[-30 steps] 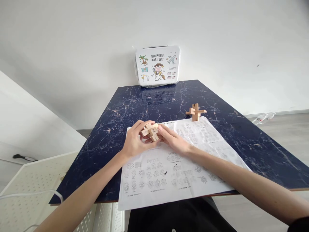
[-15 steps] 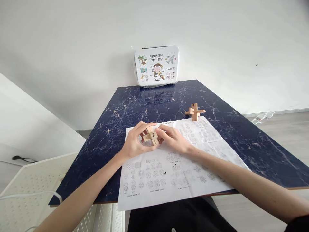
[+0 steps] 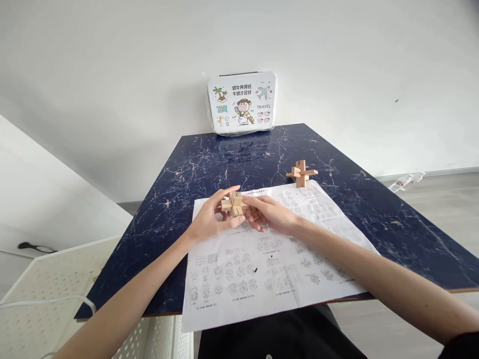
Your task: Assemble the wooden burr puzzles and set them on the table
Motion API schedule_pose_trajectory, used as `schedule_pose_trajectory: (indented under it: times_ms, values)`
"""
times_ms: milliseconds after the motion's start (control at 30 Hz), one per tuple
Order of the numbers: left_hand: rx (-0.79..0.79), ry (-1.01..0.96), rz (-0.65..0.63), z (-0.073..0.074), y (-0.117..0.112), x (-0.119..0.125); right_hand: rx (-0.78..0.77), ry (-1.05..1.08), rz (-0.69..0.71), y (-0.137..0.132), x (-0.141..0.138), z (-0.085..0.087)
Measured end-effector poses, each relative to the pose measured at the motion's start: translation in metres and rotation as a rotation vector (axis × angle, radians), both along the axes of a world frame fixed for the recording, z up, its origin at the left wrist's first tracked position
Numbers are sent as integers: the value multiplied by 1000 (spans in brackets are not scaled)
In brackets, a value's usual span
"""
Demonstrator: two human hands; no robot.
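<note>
Between both hands is a wooden interlocking puzzle (image 3: 236, 199) of crossing light-wood pieces, with the numerals 2 and 1 showing. My left hand (image 3: 210, 217) curves around its left side, the index finger behind it and the thumb at its front lower edge. My right hand (image 3: 270, 212) grips the puzzle from the right, thumb and fingers closed on one arm and partly hiding it. Under the hands lies a white instruction sheet (image 3: 224, 299) printed with diagrams. A second wooden puzzle (image 3: 301, 174), marked 3, stands upright at the sheet's far right edge.
The dark blue marbled table (image 3: 157, 239) meets a pale wall at the back. A white box with cartoon prints (image 3: 243, 104) leans there. To the left stands a white perforated cart (image 3: 45, 284) with a white cable (image 3: 48, 300) across it. The sheet overhangs the front edge.
The held puzzle has been tilted, so the face with 2 now points more upward and the face with 1 is in front. Both hands shifted with it; the right fingers now show beneath.
</note>
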State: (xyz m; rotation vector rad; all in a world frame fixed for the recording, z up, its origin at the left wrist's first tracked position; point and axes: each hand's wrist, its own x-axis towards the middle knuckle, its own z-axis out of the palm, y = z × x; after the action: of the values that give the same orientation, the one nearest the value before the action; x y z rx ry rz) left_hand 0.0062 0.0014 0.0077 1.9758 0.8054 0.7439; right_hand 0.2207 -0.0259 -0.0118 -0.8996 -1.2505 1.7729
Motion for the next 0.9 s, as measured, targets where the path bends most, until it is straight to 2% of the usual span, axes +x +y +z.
schedule_pose_trajectory:
  times_ms: [100, 233, 367, 433, 533, 633, 767, 900]
  values:
    - [-66, -16, 83, -3, 5, 0, -156, 215, -111, 5, 1, -3]
    - [-106, -1, 202, -10, 12, -1, -311, 492, -383, 14, 6, -8]
    - [-76, 48, 219, -12, 13, -2, -368, 582, -669, 19, 13, -9]
    - [-65, 63, 216, -11, 12, -2, -351, 577, -729, 17, 14, -8]
    - [-39, 72, 218, -10, 12, -2, -285, 518, -654, 13, 11, -6]
    - [-12, 110, 201, -11, 14, -3, -187, 326, -438, 7, 2, -5]
    - [55, 176, 128, -12, 16, -4, 78, -44, -210, -2, -8, -5]
    - [142, 234, 102, -11, 12, -2, 328, -294, -121, -7, -9, -9]
